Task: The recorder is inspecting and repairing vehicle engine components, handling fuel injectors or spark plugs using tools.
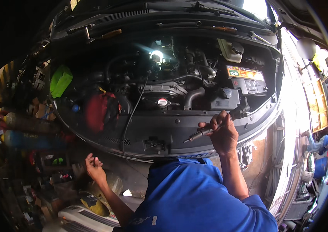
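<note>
Your right hand (223, 133) is closed around a long dark metal part (214, 125), out of the engine bay (164, 89) and held over its front edge. Your left hand (94, 167) hangs loosely open and empty, below the car. The hood is up, a work lamp (157, 55) lit; refitting looks undone.

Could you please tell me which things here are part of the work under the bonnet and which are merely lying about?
In hand:
right hand gripping a long dark tool
engine bay
work lamp lit inside it

Lying about:
green cloth
red rag
gas cylinders
spanner on the cowl
left hand, open, holds nothing
</note>
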A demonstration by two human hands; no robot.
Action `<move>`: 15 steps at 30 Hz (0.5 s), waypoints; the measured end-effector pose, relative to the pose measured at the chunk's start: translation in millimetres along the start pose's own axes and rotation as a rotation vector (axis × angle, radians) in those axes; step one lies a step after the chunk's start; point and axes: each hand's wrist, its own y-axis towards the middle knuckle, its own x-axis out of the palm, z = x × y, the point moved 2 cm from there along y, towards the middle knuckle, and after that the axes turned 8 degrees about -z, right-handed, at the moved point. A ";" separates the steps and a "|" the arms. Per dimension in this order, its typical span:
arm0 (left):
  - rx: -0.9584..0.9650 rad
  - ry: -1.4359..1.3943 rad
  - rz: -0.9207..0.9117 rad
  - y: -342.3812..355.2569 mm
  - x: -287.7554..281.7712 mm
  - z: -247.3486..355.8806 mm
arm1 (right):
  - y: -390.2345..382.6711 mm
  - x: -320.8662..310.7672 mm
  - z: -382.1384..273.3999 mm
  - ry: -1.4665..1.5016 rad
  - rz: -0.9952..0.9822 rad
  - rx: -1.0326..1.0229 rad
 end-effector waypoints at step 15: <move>-0.198 0.400 -0.106 -10.1 -7.8 -16.6 | -2.9 -5.1 2.3 -0.050 0.109 0.013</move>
